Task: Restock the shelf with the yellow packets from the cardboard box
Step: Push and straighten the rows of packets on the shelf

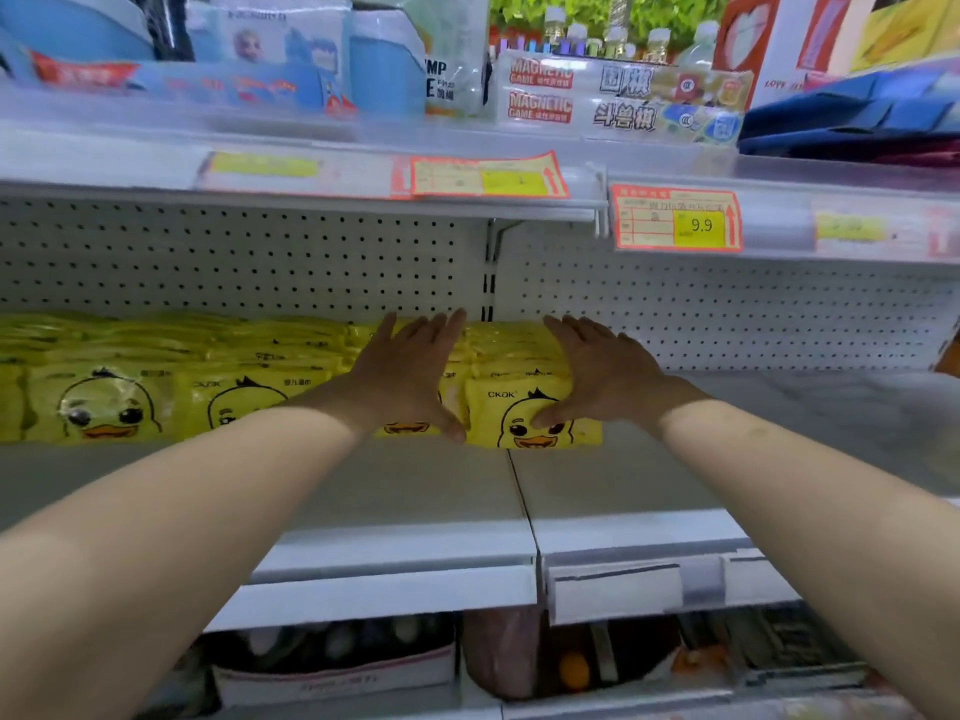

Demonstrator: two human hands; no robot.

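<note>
The yellow packets (171,376) are soft, flat, shiny bags. Each has a cartoon duck face on its front, with black eyes and an orange beak, and the letters "CKOK" are printed above the duck. They lie in stacks on the middle shelf (779,423), in a row that goes from 9 o'clock of the view to the centre, close to the white pegboard wall (234,252).

Four duck fronts can be counted in the row, and one more yellow strip is cut by the picture edge at 9 o'clock. How many packets lie in each stack I cannot tell, because the layers blend together.

Two bare hands reach in from 7 and 5 o'clock. The left hand (405,376) is flat, with its fingers straight, and it rests on top of the third stack; its thumb points down at the gap toward the last stack. The right hand (597,371) is also spread, with its straight fingers lying over the top right side of the rightmost stack (498,402) and its thumb pressing on the duck front. Neither hand curls around a packet.

One red and yellow price label (678,220) reading 9.9 hangs at 1 o'clock.
</note>
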